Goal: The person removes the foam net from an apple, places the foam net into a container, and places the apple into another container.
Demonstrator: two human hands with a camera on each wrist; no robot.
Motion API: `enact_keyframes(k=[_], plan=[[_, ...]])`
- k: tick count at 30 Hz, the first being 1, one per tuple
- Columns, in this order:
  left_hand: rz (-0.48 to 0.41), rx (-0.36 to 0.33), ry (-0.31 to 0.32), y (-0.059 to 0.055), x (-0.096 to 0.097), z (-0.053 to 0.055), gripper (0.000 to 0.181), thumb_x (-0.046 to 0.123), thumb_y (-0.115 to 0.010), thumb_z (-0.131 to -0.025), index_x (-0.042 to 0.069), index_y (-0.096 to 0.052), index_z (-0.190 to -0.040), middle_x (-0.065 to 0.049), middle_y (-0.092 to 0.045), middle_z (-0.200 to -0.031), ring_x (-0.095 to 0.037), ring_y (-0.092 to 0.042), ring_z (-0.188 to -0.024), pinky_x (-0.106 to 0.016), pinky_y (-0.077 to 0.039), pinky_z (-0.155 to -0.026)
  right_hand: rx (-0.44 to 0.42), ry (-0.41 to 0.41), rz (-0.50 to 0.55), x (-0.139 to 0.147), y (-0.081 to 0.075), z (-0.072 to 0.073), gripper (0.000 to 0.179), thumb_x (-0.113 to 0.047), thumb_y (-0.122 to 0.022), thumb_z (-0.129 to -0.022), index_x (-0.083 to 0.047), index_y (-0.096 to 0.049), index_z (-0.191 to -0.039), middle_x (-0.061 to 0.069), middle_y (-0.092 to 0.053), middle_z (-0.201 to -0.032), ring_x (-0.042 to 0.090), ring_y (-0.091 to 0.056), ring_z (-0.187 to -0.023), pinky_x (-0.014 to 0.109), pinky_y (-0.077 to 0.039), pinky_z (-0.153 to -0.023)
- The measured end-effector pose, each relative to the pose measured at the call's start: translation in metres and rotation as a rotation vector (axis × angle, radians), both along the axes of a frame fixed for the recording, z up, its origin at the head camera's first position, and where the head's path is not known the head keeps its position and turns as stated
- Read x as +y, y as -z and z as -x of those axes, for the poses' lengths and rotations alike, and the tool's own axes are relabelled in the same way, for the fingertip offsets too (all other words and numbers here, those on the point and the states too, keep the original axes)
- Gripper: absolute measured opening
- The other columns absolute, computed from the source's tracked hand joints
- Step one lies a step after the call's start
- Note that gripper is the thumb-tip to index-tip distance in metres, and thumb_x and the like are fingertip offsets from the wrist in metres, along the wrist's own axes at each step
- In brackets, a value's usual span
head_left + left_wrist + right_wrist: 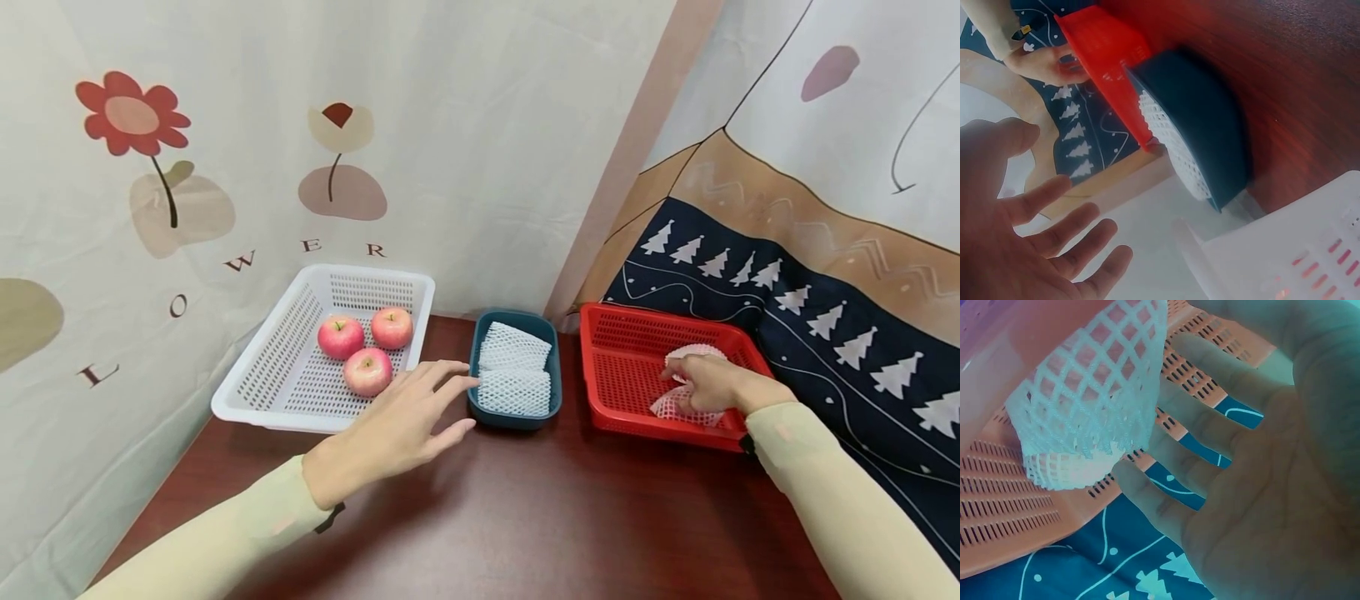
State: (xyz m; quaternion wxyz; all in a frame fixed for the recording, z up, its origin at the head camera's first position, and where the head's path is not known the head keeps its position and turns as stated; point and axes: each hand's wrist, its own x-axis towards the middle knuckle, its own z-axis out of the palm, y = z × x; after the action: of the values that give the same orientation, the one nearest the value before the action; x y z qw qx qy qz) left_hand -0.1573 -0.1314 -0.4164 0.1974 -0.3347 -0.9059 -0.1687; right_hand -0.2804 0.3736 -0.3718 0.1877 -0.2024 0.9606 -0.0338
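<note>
My left hand (pixel 401 421) hovers over the table with fingers spread, between the white basket and the blue container (pixel 555 367). Two white foam fruit nets (pixel 514 392) lie in that container, one behind the other. Over at the right, my right hand (pixel 712 383) reaches into the red basket (pixel 622 367). Inside it are two foam nets (pixel 693 404) that look pinkish from the head. In the right wrist view, the fingers extend loosely, with fingertips right at a white foam net (pixel 1094 387); reddish colour shows through its mesh.
A white basket (pixel 258 367) with three red apples (pixel 368 372) stands at the left on the dark red table (pixel 510 517). Behind the containers hangs a printed curtain (pixel 480 167). Dark blue fabric with white trees (pixel 810 333) borders the red basket.
</note>
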Motion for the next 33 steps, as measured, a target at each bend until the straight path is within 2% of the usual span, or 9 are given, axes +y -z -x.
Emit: enact_keyframes(k=[4, 7, 12, 17, 22, 27, 33], plan=[[0.009, 0.018, 0.001, 0.0, 0.005, 0.0, 0.056, 0.042, -0.088, -0.104, 0.015, -0.073, -0.151, -0.012, -0.071, -0.154, -0.034, -0.071, -0.14, -0.057, -0.064, -0.111, -0.002, 0.005, -0.01, 0.001, 0.001, -0.001, 0.052, -0.009, -0.09, -0.091, 0.0, -0.078, -0.14, 0.033, -0.072, -0.15, 0.035, -0.068, -0.11, 0.071, -0.06, -0.114], [0.005, 0.034, 0.014, 0.0, 0.009, 0.001, 0.056, 0.042, -0.088, -0.103, 0.015, -0.073, -0.15, -0.013, -0.072, -0.153, -0.035, -0.072, -0.139, -0.057, -0.065, -0.109, -0.007, 0.01, -0.016, 0.002, 0.002, -0.002, 0.053, -0.01, -0.09, -0.091, 0.0, -0.077, -0.142, 0.032, -0.073, -0.148, 0.032, -0.066, -0.106, 0.07, -0.062, -0.111], [0.005, 0.036, 0.036, 0.001, 0.019, 0.003, 0.054, 0.041, -0.088, -0.104, 0.016, -0.073, -0.15, -0.013, -0.072, -0.153, -0.035, -0.072, -0.138, -0.056, -0.065, -0.109, -0.013, 0.02, -0.021, 0.003, 0.004, -0.002, 0.055, -0.01, -0.09, -0.091, -0.001, -0.077, -0.144, 0.032, -0.072, -0.15, 0.033, -0.067, -0.11, 0.071, -0.061, -0.113], [0.025, -0.017, 0.043, -0.001, 0.032, 0.006, 0.054, 0.043, -0.085, -0.106, 0.018, -0.072, -0.152, -0.013, -0.07, -0.156, -0.035, -0.07, -0.142, -0.057, -0.063, -0.11, -0.029, 0.029, -0.015, 0.004, 0.004, -0.001, 0.058, -0.01, -0.089, -0.091, -0.001, -0.075, -0.146, 0.031, -0.072, -0.149, 0.033, -0.066, -0.11, 0.069, -0.062, -0.112], [0.037, -0.022, 0.062, 0.0, 0.054, 0.013, 0.053, 0.043, -0.083, -0.107, 0.019, -0.072, -0.153, -0.011, -0.07, -0.157, -0.033, -0.07, -0.143, -0.056, -0.063, -0.109, -0.02, 0.023, -0.005, 0.006, 0.003, -0.002, 0.057, -0.011, -0.088, -0.091, -0.001, -0.075, -0.146, 0.03, -0.073, -0.146, 0.034, -0.065, -0.109, 0.067, -0.063, -0.11], [0.069, -0.018, 0.096, 0.004, 0.077, 0.022, 0.053, 0.044, -0.081, -0.109, 0.019, -0.07, -0.154, -0.01, -0.07, -0.157, -0.031, -0.07, -0.144, -0.055, -0.063, -0.113, 0.0, 0.018, 0.004, 0.007, 0.006, -0.003, 0.056, -0.009, -0.088, -0.089, -0.001, -0.077, -0.144, 0.036, -0.066, -0.159, 0.039, -0.066, -0.119, 0.07, -0.06, -0.117], [0.092, -0.096, 0.114, 0.01, 0.103, 0.03, 0.056, 0.047, -0.077, -0.111, 0.02, -0.068, -0.159, -0.009, -0.068, -0.161, -0.029, -0.067, -0.148, -0.056, -0.062, -0.12, -0.055, 0.067, 0.016, 0.009, 0.01, -0.003, 0.056, -0.008, -0.087, -0.092, -0.001, -0.075, -0.147, 0.034, -0.067, -0.155, 0.038, -0.064, -0.117, 0.059, -0.063, -0.107]])
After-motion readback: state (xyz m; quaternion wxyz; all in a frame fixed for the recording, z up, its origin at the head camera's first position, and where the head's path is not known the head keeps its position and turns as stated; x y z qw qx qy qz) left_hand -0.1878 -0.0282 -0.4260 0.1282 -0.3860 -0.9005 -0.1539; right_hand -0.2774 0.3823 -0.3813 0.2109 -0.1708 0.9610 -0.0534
